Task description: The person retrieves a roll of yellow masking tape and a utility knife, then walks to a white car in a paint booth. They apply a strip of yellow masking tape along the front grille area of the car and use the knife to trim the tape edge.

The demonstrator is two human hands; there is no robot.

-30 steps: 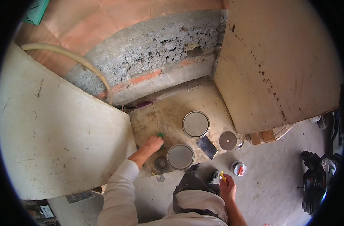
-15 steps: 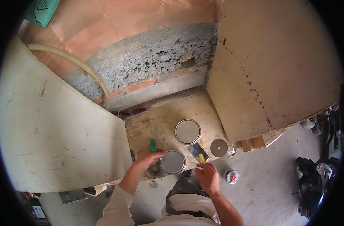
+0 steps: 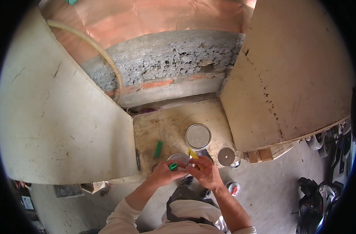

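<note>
My right hand (image 3: 205,171) is closed around a yellow utility knife (image 3: 194,154), its yellow end pointing up and away from me. In my left hand (image 3: 166,173) is a small green-ended tool (image 3: 173,166); its kind is hidden by the fingers. Fingertips of both hands meet over the near edge of the bench. Partly covered by them is a round metal tin (image 3: 178,156). A second round tin (image 3: 198,136) stands farther back. Left of the near tin lies a green block-like piece (image 3: 158,149). A dark flat plate (image 3: 207,155) shows beside my right hand.
A brown disc with a centre hole (image 3: 226,156) lies at the bench's (image 3: 147,132) right corner. Tall pale panels flank it at left (image 3: 76,117) and right (image 3: 287,78). On the floor are a tin with a red item (image 3: 233,188) and, farther right, a motorbike (image 3: 318,199).
Both hands have come together in front of the near tin, the right moving left with the yellow knife. My left hand has moved away from the green piece. The whole view has shifted slightly.
</note>
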